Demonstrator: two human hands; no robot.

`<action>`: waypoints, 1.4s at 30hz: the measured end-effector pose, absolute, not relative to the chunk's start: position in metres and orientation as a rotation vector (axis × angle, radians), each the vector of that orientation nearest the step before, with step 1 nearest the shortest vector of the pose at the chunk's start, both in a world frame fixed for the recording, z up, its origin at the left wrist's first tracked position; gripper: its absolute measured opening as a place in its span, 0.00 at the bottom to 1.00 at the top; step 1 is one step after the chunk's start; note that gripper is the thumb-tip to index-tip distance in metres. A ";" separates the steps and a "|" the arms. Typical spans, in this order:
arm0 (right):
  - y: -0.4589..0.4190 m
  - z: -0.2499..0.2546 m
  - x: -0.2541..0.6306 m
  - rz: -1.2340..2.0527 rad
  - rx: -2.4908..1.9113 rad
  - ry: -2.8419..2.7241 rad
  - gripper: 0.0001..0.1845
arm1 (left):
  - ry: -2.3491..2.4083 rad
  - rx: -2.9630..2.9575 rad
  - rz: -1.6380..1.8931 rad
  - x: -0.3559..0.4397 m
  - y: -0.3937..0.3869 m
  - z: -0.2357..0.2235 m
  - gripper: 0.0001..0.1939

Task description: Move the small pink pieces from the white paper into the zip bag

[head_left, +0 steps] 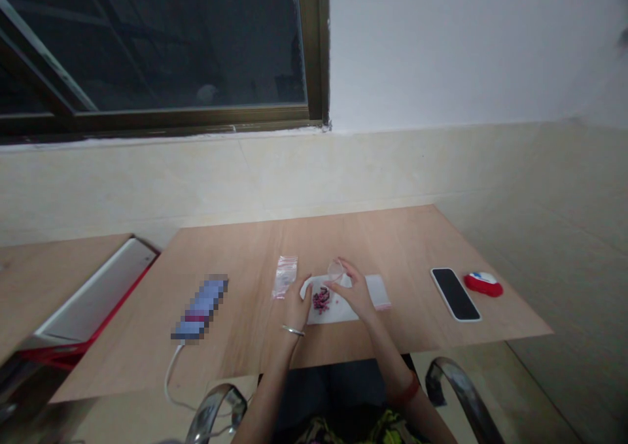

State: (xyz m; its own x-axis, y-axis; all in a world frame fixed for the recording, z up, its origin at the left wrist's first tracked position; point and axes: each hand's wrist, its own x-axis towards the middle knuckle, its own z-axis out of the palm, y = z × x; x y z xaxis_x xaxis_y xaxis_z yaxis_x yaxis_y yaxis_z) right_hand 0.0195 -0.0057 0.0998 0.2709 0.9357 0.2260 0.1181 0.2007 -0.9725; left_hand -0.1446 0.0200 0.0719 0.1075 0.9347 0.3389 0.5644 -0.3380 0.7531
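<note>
Pink pieces [321, 299] lie loose, seemingly not yet gathered, on white sheet [339, 312] near desk [402, 241] front edge; right hand [358, 293] pinches clear round thing [336, 271]; left hand [296, 305]'s grip I cannot tell

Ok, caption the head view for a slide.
Right hand holding a clear round object near pink-and-dark pieces on a white sheet, left hand beside them.
</note>
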 end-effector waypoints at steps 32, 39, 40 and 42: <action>-0.009 0.105 0.032 0.801 -1.263 -1.016 0.31 | 1.499 2.100 0.950 -0.154 -0.015 0.004 0.12; -0.010 0.110 0.032 0.782 -1.225 -1.012 0.28 | 1.544 2.044 0.993 -0.144 -0.017 -0.012 0.14; -0.010 0.110 0.032 0.776 -1.230 -1.020 0.28 | 1.531 2.036 0.995 -0.143 -0.018 -0.014 0.14; -0.010 0.108 0.032 0.759 -1.245 -1.035 0.29 | 1.501 2.001 1.011 -0.144 -0.019 -0.016 0.13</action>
